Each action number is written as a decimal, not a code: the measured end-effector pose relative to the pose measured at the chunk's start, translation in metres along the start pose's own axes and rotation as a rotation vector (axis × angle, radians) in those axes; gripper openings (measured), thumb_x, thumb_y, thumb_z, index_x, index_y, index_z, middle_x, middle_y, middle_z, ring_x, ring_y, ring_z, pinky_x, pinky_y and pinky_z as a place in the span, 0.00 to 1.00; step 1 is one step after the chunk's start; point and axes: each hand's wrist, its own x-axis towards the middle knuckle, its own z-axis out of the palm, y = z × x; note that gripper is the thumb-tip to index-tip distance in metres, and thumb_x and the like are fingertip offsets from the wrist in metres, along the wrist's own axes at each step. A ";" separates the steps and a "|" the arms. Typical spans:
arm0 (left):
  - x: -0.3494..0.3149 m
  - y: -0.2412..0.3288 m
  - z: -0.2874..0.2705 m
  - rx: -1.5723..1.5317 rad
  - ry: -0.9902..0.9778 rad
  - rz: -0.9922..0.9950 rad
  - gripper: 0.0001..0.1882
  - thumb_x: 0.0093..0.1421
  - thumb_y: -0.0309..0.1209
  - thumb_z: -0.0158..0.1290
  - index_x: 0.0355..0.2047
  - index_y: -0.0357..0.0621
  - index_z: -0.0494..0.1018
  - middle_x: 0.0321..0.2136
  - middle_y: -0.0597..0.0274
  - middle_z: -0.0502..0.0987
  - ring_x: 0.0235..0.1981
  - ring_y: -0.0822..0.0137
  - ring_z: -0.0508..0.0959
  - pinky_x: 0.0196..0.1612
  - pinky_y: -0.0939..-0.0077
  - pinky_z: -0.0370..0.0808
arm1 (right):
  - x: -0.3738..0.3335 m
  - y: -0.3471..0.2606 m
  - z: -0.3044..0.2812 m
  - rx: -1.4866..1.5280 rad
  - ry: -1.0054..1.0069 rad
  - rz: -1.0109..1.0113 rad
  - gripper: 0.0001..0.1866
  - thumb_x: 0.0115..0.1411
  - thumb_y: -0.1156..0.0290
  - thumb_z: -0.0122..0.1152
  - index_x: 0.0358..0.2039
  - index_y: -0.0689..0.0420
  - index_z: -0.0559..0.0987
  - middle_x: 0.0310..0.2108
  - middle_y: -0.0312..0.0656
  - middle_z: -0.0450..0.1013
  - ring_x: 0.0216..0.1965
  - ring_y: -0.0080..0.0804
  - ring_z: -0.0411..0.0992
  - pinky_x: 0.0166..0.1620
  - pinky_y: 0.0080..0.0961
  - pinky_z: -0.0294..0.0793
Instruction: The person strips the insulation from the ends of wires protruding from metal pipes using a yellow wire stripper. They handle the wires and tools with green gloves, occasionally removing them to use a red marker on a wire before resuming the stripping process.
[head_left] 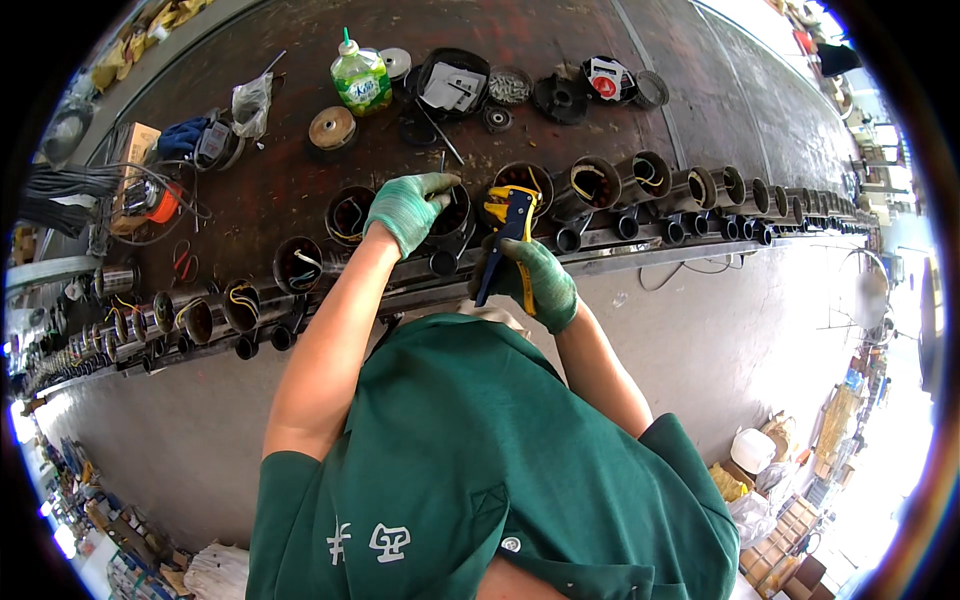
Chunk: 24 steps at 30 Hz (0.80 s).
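Note:
My left hand (408, 212), in a green work glove, is over the mouth of a dark metal tube (457, 216) at the table edge. Its fingers are bent together over the opening; whatever they pinch is hidden. In my right hand (546, 284), also gloved, is a yellow and dark blue wire stripper (514, 226), held upright with its jaws pointing away from me. Those jaws overlap the front of another open tube (541, 178). To the left of my left hand stands a similar tube (346, 214) with wires inside.
Rows of tubes (590, 186) with wires line the table edge both ways. Farther back are a green-labelled bottle (361, 76), a black tray (478, 62) with papers, a bowl of small metal parts (510, 85) and a round wooden-topped piece (332, 130). Red-handled scissors (184, 262) lie left.

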 end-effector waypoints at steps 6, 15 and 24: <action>-0.003 0.013 0.000 0.214 0.121 0.033 0.14 0.63 0.31 0.62 0.49 0.48 0.83 0.43 0.52 0.83 0.46 0.48 0.83 0.51 0.60 0.79 | 0.001 -0.005 0.003 -0.023 -0.001 -0.004 0.19 0.70 0.59 0.55 0.43 0.65 0.81 0.34 0.49 0.81 0.35 0.40 0.81 0.44 0.36 0.82; 0.003 0.024 -0.012 0.938 0.051 0.300 0.28 0.56 0.27 0.64 0.58 0.57 0.78 0.56 0.56 0.76 0.54 0.53 0.78 0.55 0.57 0.76 | 0.003 -0.004 -0.003 -0.028 0.032 -0.003 0.18 0.70 0.59 0.58 0.44 0.64 0.81 0.36 0.48 0.82 0.36 0.39 0.82 0.46 0.37 0.83; 0.023 0.023 -0.013 0.988 -0.103 0.369 0.22 0.59 0.31 0.62 0.55 0.59 0.81 0.51 0.66 0.79 0.52 0.58 0.77 0.53 0.57 0.74 | -0.005 -0.010 0.000 0.002 -0.019 -0.034 0.22 0.69 0.56 0.59 0.45 0.65 0.80 0.36 0.51 0.82 0.37 0.43 0.82 0.47 0.38 0.82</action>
